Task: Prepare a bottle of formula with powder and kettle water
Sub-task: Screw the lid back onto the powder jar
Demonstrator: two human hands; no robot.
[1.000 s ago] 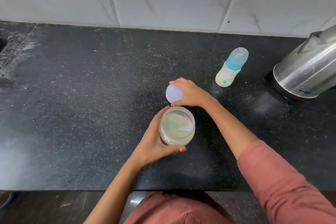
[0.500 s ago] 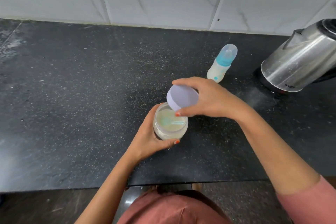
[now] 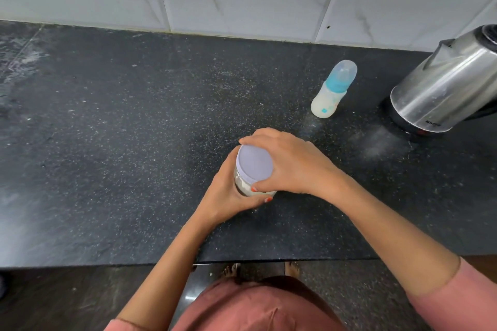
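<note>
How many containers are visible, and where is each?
3. The powder jar sits centre, gripped by the left hand, right hand on its lid. The baby bottle stands farther back right. The kettle is partly cut off at the right edge.

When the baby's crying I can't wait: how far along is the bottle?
Done, it seems: the bottle stands capped beside the kettle, whitish inside. In hand: the left hand grips the powder jar while the right hand holds the lid on it. Left: probably just tightening that lid.
</note>
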